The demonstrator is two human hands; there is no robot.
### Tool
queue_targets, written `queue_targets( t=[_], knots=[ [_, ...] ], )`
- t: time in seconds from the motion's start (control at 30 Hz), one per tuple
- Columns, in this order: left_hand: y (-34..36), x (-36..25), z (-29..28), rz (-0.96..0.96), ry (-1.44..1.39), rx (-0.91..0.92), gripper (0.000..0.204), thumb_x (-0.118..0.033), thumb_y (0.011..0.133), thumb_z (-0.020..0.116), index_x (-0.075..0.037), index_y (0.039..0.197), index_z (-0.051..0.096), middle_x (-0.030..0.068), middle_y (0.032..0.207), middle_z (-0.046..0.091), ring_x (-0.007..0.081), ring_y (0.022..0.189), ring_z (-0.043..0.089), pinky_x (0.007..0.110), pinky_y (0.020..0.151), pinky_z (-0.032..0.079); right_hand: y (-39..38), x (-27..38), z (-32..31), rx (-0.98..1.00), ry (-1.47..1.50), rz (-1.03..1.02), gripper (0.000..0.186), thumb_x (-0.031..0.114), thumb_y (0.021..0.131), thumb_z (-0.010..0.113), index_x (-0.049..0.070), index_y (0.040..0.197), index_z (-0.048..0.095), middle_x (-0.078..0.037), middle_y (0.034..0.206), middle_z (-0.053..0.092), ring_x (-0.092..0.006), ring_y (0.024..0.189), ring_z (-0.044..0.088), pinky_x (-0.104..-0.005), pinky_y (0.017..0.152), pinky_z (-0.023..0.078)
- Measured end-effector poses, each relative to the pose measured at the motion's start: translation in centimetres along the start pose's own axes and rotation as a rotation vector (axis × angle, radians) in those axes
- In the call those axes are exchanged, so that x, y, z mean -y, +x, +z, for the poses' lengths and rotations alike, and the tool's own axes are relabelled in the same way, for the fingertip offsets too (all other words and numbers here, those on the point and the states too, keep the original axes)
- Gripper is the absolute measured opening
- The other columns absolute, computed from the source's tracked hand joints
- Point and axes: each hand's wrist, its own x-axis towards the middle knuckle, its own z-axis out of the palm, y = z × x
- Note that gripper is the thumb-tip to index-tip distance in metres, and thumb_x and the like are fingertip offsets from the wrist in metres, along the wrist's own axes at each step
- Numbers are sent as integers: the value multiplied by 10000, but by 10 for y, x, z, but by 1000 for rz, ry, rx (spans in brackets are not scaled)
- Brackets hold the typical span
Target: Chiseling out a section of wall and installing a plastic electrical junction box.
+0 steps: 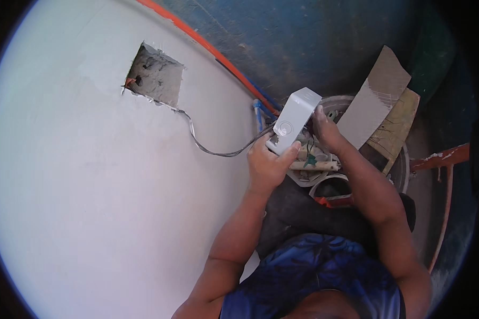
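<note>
Two hands hold one white plastic box (293, 120) in front of a smooth white wall (90, 186). The box is rectangular, flat-faced, with a round moulded mark near its lower end. Its long axis runs from lower left to upper right, the upper end tilted away from the wall. The left hand (267, 166) grips the lower end, fingers curled together around the edge, thumb pressed on the face. The right hand (324, 130) sits at the box's right side and back; whether its fingers are clamped or apart cannot be told. A thin grey cable (213, 150) sags from the box to a rough square hole (155, 75) cut in the wall, showing bare grey mortar. Below the box stands a bucket (399, 170) holding tools, with cardboard scraps (375, 98) leaning on it
</note>
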Motion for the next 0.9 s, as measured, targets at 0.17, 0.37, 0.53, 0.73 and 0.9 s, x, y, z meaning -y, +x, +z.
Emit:
queue_targets(
  t=[0.17,0.37,0.53,0.73,0.9],
  knots=[
    [6,4,12,-24,37,-55,477,-306,754,793,84,978,636,197,831,690,296,748,687,383,701,525,-23,35,17,9,-526,-180,656,507,877,651,-17,1257,541,-175,1209,603,-225,1119,578,-368,962,437],
    [17,33,5,20,217,-248,477,-319,772,794,83,970,629,206,839,685,347,750,690,412,686,530,-2,35,-34,-589,-644,-419,548,467,850,694,41,1186,619,-147,986,693,-277,901,660,-356,840,498],
    [44,26,-55,156,311,-662,488,-366,807,778,80,952,644,155,809,640,246,716,625,372,680,487,-7,36,-47,-423,-818,-343,428,424,905,632,25,1056,673,-144,946,693,-280,892,655,-354,826,492],
    [74,-23,-100,31,428,-588,532,-420,758,806,43,951,630,194,932,642,352,915,622,412,811,483,-4,34,0,94,-833,-231,959,423,770,773,72,1509,272,-261,1455,394,-389,1359,393,-410,1099,355],
    [78,-18,-119,-10,389,-564,596,-450,745,812,34,1025,606,197,1022,630,343,939,619,409,812,482,-6,97,109,149,-902,-336,1276,550,623,842,60,1546,110,-296,1519,258,-409,1433,252,-466,1161,250]
  ],
)
